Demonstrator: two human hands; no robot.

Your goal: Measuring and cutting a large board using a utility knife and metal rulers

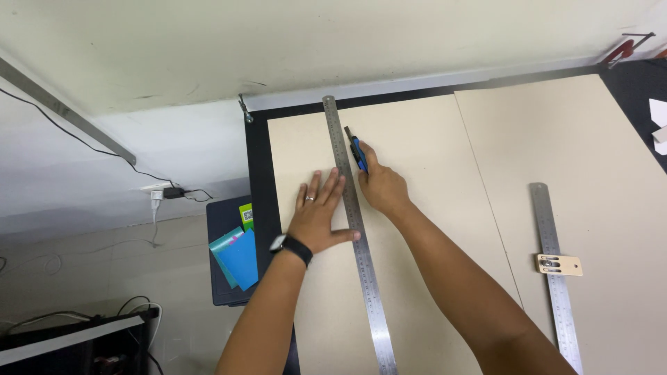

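Head view: looking down at two bare arms stretched over a work table.
Right hand: the right hand (382, 186) is closed around a blue utility knife (357, 152), fingers wrapped on the handle, index finger lying along its top.
Knife: its tip points away from the person and sits right against the right edge of a long steel ruler (354, 229), near the ruler's far end.
Left hand: the left hand (318, 217) lies flat and open, fingers spread, palm down on the board just left of the ruler; the fingertips and the thumb reach onto the ruler's edge. It grips nothing. There is a ring on one finger and a black watch (292, 246) on the wrist.
Ruler: it runs from the far edge of the board toward the person, slightly slanted, lying flat.
Board: a large tan board (417, 139) lies under both hands on the black table (258, 180). A second tan board (597, 153) lies just beside it on the right.
Second ruler: another steel ruler (556, 278) with a small tan stop block (558, 264) rests on the right board, well apart from the hands.
Left of the table: blue and teal cards (237, 258) lie on a dark surface.
Far corner: a red clamp (624, 50) sits at the table's far right corner.
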